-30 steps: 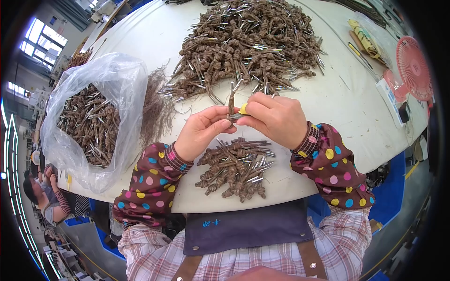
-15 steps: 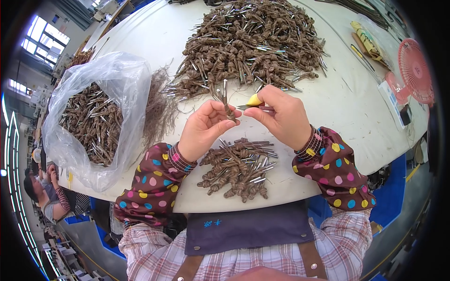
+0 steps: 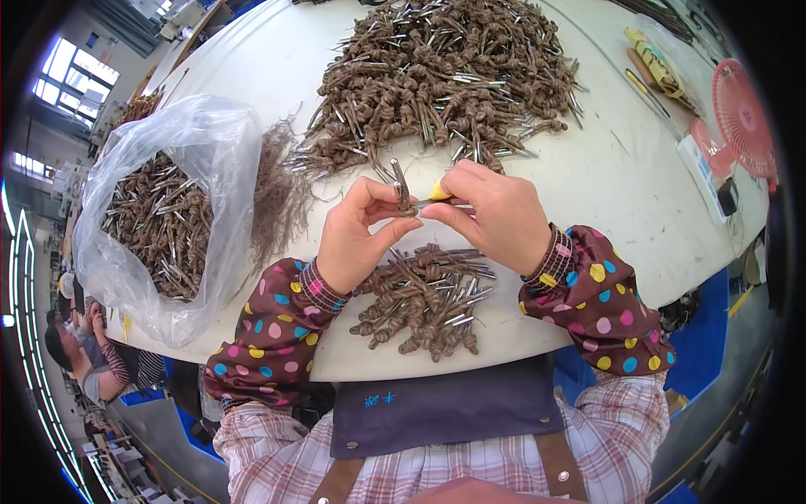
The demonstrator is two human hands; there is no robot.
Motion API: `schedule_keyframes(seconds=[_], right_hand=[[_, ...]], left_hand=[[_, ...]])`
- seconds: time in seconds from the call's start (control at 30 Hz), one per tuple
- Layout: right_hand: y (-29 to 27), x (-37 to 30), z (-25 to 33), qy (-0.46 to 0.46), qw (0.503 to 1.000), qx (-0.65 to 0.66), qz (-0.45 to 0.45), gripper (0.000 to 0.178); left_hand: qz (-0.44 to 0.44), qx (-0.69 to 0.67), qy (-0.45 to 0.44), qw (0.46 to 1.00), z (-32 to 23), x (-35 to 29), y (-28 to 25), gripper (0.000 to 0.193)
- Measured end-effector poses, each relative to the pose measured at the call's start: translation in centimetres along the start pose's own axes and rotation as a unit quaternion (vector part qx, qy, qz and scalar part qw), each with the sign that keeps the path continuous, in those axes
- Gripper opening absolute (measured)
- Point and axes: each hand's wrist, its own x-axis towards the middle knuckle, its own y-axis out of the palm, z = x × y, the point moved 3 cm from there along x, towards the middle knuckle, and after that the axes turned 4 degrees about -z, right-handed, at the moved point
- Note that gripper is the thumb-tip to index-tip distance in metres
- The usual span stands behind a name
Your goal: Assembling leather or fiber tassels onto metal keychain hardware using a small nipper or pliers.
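Item, left hand: thumb and fingers pinching one knotted cord by its lower part, silver tips pointing toward the far edge of the counter. From my remote post I place this piece above the counter, between the near edge and the far heap.

Item, right hand: fingers closed around a small tool, yellow and metal. Its tip meets the knot or lies just beside it; I cannot tell which, nor can I make out its exact kind.

Item, small pile: brown knotted pieces with silver tips, near the middle of the near edge.

Item, large heap: similar pieces, toward the far edge.

Item, clear plastic bag: filled with like pieces, by the left edge; loose brown fibres just to its right.

Item, pink fan: by the right edge.

Step in hand, as I judge it: close work with the tool at the knot. The next move, in my estimate, calls for a firm left pinch and a small, controlled motion from the right, its tip clear of the left fingertips.
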Motion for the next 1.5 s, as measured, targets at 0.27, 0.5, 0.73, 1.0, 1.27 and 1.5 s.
schedule_keyframes(seconds=[0.27, 0.5, 0.73, 1.0, 1.27, 1.5], right_hand=[[-0.3, 0.2, 0.7, -0.034, 0.997, -0.075, 0.005, 0.025], [-0.3, 0.1, 1.3, -0.063, 0.991, -0.12, 0.0, 0.025], [0.0, 0.4, -1.0, 0.091, 0.988, 0.12, 0.022, 0.024], [0.1, 0.3, -1.3, 0.115, 0.979, 0.162, 0.045, 0.028], [1.6, 0.0, -1.3, 0.222, 0.913, 0.331, 0.087, 0.033], [1.3, 0.5, -5.8, 0.252, 0.914, 0.317, 0.018, 0.027]], left_hand=[[-0.013, 0.064, 0.01, 0.998, 0.2, 0.1, 0.0, 0.029], [-0.001, 0.071, 0.018, 0.997, -0.2, 0.1, 0.2, 0.028], [0.028, -0.017, 0.002, 0.999, -0.4, 0.1, 0.3, 0.03], [0.033, -0.081, -0.076, 0.993, 0.0, 0.0, 0.2, 0.029], [0.047, 0.042, 0.003, 0.998, -0.4, 0.0, 0.4, 0.027], [0.239, 0.354, 0.06, 0.902, -4.8, -0.6, -0.2, 0.028]])
